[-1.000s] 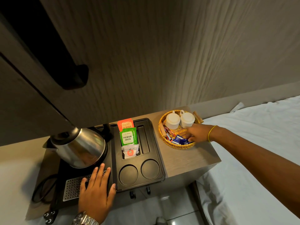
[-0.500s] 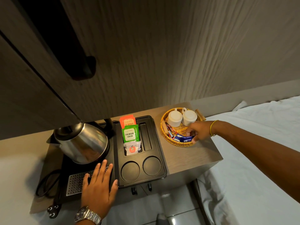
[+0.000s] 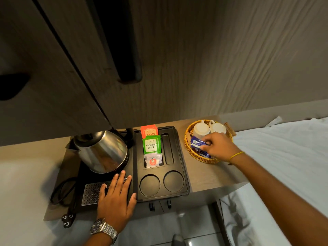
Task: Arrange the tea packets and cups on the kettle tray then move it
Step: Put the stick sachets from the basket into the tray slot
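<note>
The black kettle tray (image 3: 184, 176) lies on a wooden shelf. A steel kettle (image 3: 102, 151) stands on its left half. In one slot stand an orange packet (image 3: 149, 131), a green packet (image 3: 151, 145) and a white packet (image 3: 153, 160). The narrow slot beside them and two round cup recesses hold nothing. My left hand (image 3: 116, 197) rests flat on the tray's front left, fingers spread. My right hand (image 3: 219, 146) is over the wicker basket (image 3: 190, 152) and pinches blue packets (image 3: 197, 143), lifted a little. Two white cups (image 3: 209, 129) stand upside down in the basket's far side.
A dark cupboard door with a long black handle (image 3: 124, 50) hangs over the shelf's left part. The kettle's black cord and plug (image 3: 66, 219) lie at the left front. A bed with a white sheet (image 3: 284, 157) adjoins the shelf on the right.
My right hand has closed on the blue packets and raised them leftward within the basket. My left hand stays flat on the tray. The view has tilted slightly.
</note>
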Available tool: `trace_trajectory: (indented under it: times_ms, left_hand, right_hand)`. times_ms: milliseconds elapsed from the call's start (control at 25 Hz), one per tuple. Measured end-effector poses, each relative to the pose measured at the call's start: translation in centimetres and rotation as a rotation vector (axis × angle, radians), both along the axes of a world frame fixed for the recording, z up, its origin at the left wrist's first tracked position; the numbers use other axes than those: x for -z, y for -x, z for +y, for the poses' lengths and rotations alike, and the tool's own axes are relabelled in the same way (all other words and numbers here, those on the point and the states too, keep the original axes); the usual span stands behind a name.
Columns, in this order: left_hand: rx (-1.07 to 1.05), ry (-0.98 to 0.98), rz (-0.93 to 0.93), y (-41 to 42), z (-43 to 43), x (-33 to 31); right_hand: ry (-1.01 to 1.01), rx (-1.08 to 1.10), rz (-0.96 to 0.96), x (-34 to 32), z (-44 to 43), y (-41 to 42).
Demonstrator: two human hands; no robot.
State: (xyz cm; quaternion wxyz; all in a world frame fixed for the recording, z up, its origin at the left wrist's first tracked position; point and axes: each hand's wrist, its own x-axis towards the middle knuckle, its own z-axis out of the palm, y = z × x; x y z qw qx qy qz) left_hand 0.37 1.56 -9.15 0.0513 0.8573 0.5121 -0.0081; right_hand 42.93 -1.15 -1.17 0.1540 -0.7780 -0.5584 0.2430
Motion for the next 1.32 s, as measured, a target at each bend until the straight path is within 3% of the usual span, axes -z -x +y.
trace_trajectory:
  times_ms: [160, 360, 560, 720, 840, 920, 1080, 1320]
  left_hand:
    - [-0.009, 0.012, 0.002, 0.2, 0.0, 0.1]
    - [-0.006, 0.020, 0.004, 0.2, 0.0, -0.1]
    - [-0.009, 0.019, 0.007, 0.1, 0.0, -0.3]
    - [-0.002, 0.019, 0.011, 0.2, -0.1, -0.3]
    - [0.002, 0.016, 0.018, 0.1, 0.1, -0.4]
    - [0.000, 0.016, 0.020, 0.0, 0.0, -0.4]
    - [-0.005, -0.004, 0.026, 0.1, 0.1, -0.2]
    - [-0.003, 0.000, 0.042, 0.0, 0.0, -0.2]
  right_hand:
    - [-0.100, 0.145, 0.098, 2.7, 1.1, 9.9]
    - [-0.074, 0.283, -0.028, 4.8, 2.8, 15.6]
    - [-0.111, 0.266, -0.152, 4.0, 2.6, 17.0]
    - [-0.229, 0.250, -0.189, 3.0, 1.4, 15.2]
    - [-0.344, 0.421, -0.230, 2.1, 0.8, 9.1]
    - [-0.266, 0.488, -0.233, 2.1, 0.6, 5.2]
    - [0.015, 0.379, -0.106, 3.9, 1.7, 3.8]
    - [0.029, 0.358, -0.181, 4.4, 2.6, 4.2]
